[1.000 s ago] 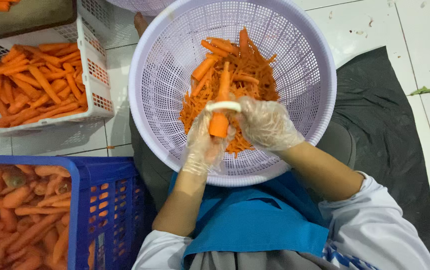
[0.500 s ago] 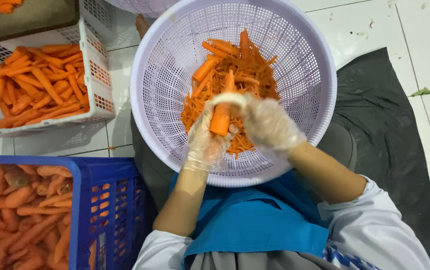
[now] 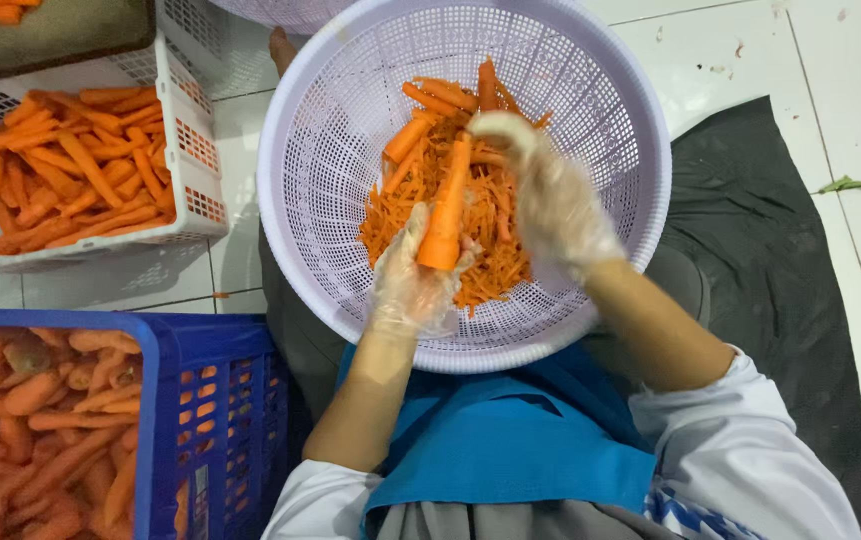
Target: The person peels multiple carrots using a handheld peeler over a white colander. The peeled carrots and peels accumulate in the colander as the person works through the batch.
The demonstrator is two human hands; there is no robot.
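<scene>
Carrot clamped at its thick end in my left hand; right hand closed at its tip, over the basket of peelings. Crates flank left.

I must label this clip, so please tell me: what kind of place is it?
Probably a food preparation area on a tiled floor: gloved hands peel a carrot over a white basket, beside crates of carrots.

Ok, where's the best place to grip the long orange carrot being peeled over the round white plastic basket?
Grip the long orange carrot at its thick blunt end, from below, as the gloved left hand does. It tapers away toward the right hand, so the wide end likely offers the firmest hold.
</scene>
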